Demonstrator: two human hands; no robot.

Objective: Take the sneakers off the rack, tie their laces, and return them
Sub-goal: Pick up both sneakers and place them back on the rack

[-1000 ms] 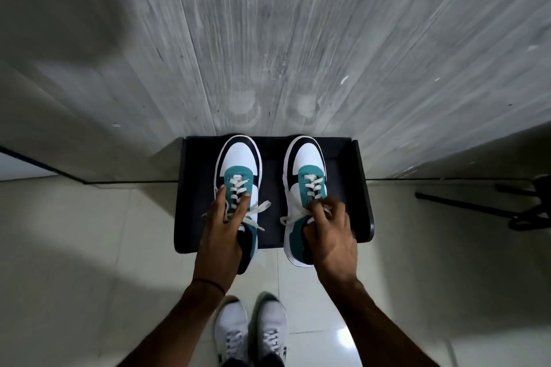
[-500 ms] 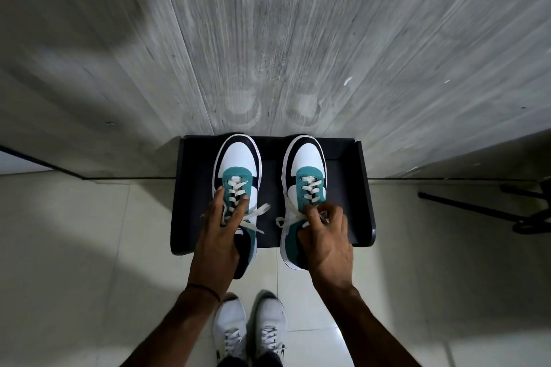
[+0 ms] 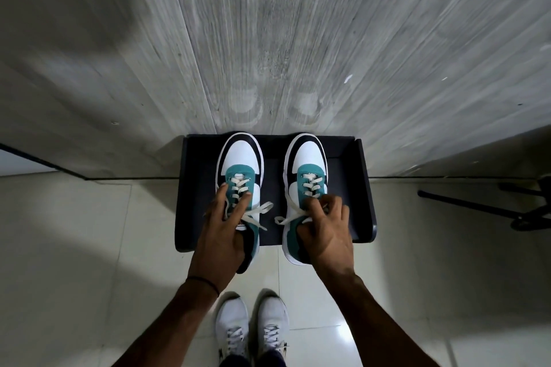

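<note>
Two white, black and teal sneakers stand side by side on a low black rack (image 3: pixel 362 188) against the wall, toes toward the wall, heels past the rack's front edge. My left hand (image 3: pixel 222 229) lies over the left sneaker (image 3: pixel 240 159), fingers spread along its tongue and thumb at the collar. My right hand (image 3: pixel 326 228) grips the right sneaker (image 3: pixel 305 158) at its collar, fingers curled on the laces. White lace ends (image 3: pixel 262 208) trail loose between the two shoes.
A grey wood-grain wall (image 3: pixel 298 39) rises right behind the rack. Pale floor tiles (image 3: pixel 74 247) surround it. A black tripod leg (image 3: pixel 477 207) lies on the floor at the right. My own white shoes (image 3: pixel 252 332) stand just in front of the rack.
Both hands and the sneakers have slid a little toward the wall, further onto the rack. My right fingers have curled tighter over the laces.
</note>
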